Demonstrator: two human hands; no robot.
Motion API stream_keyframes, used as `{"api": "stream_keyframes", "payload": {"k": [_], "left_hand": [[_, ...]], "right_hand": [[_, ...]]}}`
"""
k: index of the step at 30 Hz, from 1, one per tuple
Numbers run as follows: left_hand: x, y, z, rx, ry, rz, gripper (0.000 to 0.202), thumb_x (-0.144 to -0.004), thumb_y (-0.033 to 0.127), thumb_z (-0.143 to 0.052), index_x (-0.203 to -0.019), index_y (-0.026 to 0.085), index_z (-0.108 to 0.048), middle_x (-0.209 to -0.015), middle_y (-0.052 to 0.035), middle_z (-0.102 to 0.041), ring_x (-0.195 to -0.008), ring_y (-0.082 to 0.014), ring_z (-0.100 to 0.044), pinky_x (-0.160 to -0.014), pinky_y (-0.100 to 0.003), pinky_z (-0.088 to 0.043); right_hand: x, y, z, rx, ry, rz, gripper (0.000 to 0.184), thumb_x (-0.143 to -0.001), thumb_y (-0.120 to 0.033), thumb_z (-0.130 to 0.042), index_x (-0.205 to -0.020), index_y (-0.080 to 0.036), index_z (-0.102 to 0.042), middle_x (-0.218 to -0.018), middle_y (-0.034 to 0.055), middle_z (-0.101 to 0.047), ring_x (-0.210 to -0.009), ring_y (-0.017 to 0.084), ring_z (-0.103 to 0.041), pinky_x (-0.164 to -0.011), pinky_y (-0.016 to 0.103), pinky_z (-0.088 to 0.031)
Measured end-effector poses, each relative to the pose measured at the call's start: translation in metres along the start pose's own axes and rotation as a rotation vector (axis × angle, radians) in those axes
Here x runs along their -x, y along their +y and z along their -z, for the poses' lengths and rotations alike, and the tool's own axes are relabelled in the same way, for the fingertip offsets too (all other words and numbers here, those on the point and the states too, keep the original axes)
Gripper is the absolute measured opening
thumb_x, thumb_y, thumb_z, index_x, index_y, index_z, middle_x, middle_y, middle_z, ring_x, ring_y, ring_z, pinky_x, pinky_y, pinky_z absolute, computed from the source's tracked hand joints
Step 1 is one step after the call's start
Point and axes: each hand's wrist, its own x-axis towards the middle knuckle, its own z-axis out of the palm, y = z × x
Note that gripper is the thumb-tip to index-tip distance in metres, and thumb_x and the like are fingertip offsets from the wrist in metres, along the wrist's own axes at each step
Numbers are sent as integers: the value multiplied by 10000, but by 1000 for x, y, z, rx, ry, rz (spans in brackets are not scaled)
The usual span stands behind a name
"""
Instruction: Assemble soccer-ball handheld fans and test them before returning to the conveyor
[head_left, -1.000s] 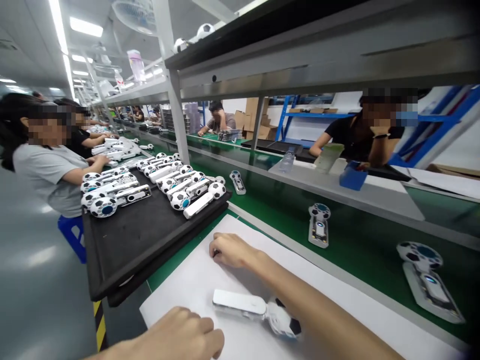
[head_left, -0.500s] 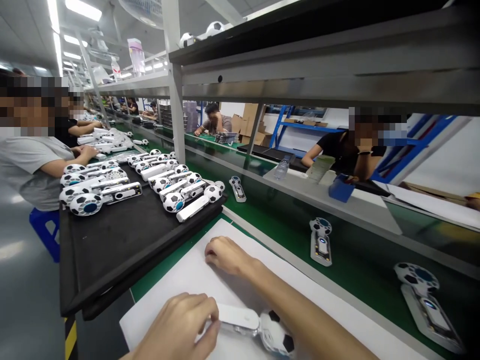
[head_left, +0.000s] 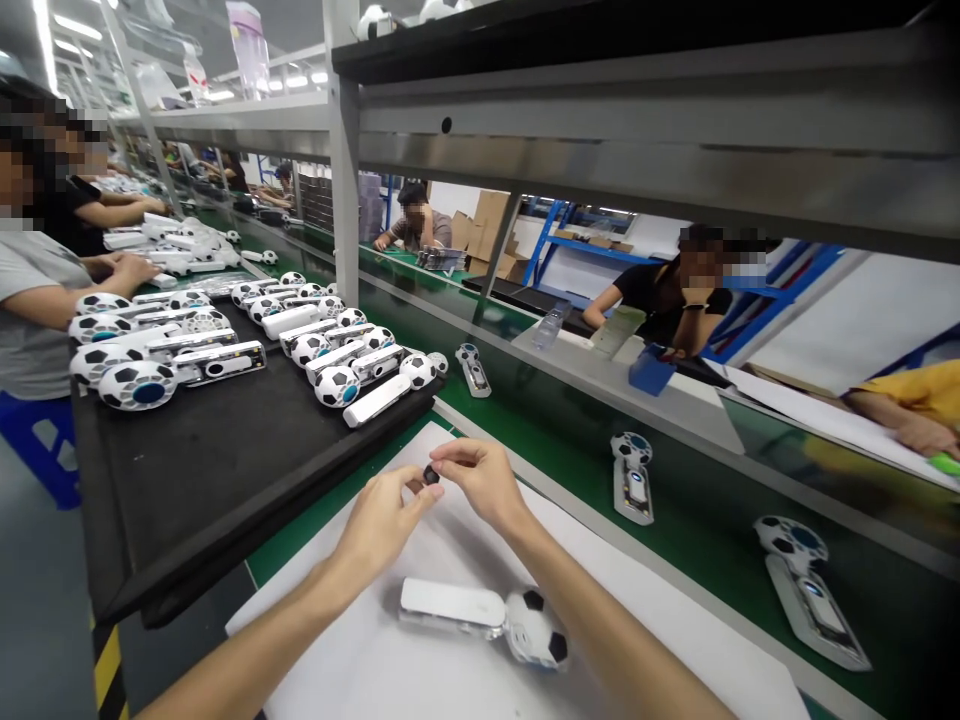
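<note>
My left hand (head_left: pixel 384 515) and my right hand (head_left: pixel 484 482) meet above the white sheet (head_left: pixel 330 650). Both pinch a small black piece (head_left: pixel 430 475) between the fingertips; its exact kind is too small to tell. Below them, between my forearms, a white device (head_left: pixel 454 608) lies on the sheet, untouched. It has a long flat handle and a round head patterned like a football, partly behind my right forearm.
A black padded tray (head_left: pixel 202 480) at left holds several similar football-headed devices. More lie spaced along the green conveyor belt (head_left: pixel 555 455) at right. A metal post (head_left: pixel 345 200) and overhead shelf (head_left: pixel 600 150) stand ahead. Co-workers sit at left and across the line.
My left hand has let go of the device and moved up and forward to my right hand. The black piece now shows between both hands. The camera view has shifted somewhat.
</note>
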Motion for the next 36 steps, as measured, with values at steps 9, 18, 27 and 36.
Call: {"api": "stream_keyframes", "payload": {"k": [9, 18, 27, 36], "left_hand": [[-5, -19, 0, -102, -19, -61, 382, -968, 424, -535, -701, 159, -601, -615, 39, -560, -558, -127, -516, -614, -286, -433], [-4, -9, 9, -294, -35, -180, 298, -959, 340, -550, -742, 170, -662, -670, 2, -632, -614, -137, -535, -638, -288, -395], [-10, -32, 18, -399, -28, -73, 254, -900, 179, -597, -1145, 143, -655, -1027, -86, -696, -897, -233, -661, -782, -390, -499], [9, 23, 14, -8, -97, -299, 364, -999, 441, -453, -898, 196, -701, -767, 16, -693, -601, -119, -571, -548, -222, -455]], "right_hand": [[8, 4, -1, -71, 20, -49, 133, -874, -195, -708, -990, -131, -693, -790, 3, -711, -695, 145, -663, -686, 306, -549], [10, 4, -5, 55, -35, -53, 183, -910, -256, -680, -772, -136, -663, -731, -17, -654, -699, 141, -630, -715, 312, -528], [11, 4, 6, 42, 88, -105, 220, -950, -304, -630, -805, -139, -637, -690, -33, -611, -602, 114, -579, -618, 267, -497], [52, -32, 8, -40, 207, -17, 188, -858, -331, -637, -763, -172, -670, -744, 32, -670, -676, 171, -577, -653, 295, -447]]}}
